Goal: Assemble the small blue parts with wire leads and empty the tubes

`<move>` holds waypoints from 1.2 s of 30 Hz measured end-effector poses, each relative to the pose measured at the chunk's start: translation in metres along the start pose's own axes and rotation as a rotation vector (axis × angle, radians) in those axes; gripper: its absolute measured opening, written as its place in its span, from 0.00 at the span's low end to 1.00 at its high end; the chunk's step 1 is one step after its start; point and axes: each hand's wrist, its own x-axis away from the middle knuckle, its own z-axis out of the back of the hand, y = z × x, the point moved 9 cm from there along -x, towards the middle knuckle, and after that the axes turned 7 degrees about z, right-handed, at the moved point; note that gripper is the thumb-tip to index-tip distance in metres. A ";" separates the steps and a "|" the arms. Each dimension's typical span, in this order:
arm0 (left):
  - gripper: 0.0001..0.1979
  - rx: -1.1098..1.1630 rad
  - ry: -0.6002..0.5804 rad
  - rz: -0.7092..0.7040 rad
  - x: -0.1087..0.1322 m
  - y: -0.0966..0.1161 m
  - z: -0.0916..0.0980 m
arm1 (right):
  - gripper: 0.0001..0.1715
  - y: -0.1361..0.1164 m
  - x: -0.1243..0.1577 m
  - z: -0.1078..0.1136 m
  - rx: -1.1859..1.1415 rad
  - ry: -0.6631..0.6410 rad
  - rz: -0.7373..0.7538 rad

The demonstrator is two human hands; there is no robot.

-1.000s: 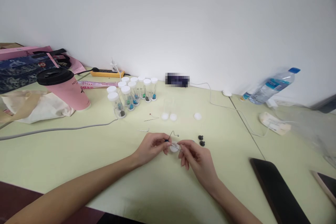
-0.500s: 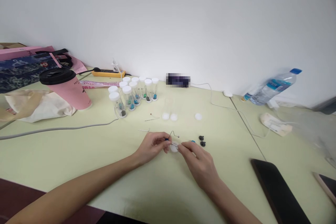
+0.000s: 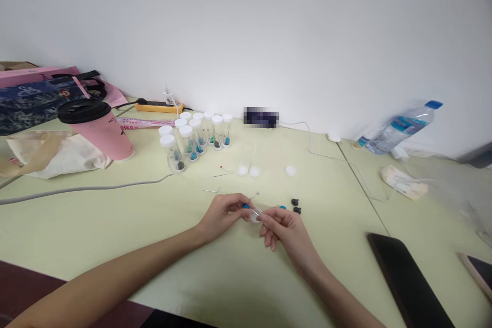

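Bent wire and small blue piece held between two hands, left of the pair of black pieces. Compared with half a second earlier, the wire's angled end above the left fingers has turned, its knobbed tip now standing higher and its zigzag less plainly seen; the blue piece shows more of its surface. The right hand has rolled so that its lower fingers, previously hidden, appear loosely curled beneath the thumb. A second blue piece remains just left of the black pieces. The left hand, farther left of them, pinches the first blue piece between thumb and forefinger; the right, just left of and below them, pinches the wire's straight portion. Both forearms converge from the lower corners, left more nearly level, right steeper. A white round object, partly hidden by the fingers, lies left of the black pieces.
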 end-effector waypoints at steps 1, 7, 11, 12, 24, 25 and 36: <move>0.10 -0.001 -0.001 0.002 0.000 0.000 0.000 | 0.20 0.000 -0.001 0.001 -0.009 0.002 0.003; 0.11 0.124 0.002 0.065 -0.004 -0.003 0.003 | 0.18 -0.031 0.004 0.009 0.244 0.058 0.338; 0.10 0.176 0.008 0.071 -0.005 -0.005 0.004 | 0.08 -0.054 0.017 0.002 0.597 0.086 0.641; 0.10 0.173 0.003 0.067 -0.004 -0.006 0.003 | 0.09 -0.054 0.018 0.001 0.614 0.083 0.655; 0.11 0.208 -0.039 0.066 -0.003 -0.005 -0.004 | 0.07 -0.050 0.018 0.000 0.673 0.089 0.662; 0.11 0.209 -0.040 0.070 -0.003 -0.005 -0.004 | 0.07 -0.053 0.020 -0.002 0.729 0.097 0.716; 0.11 0.122 -0.032 0.066 0.001 -0.005 -0.006 | 0.11 -0.050 0.022 -0.002 0.758 0.088 0.749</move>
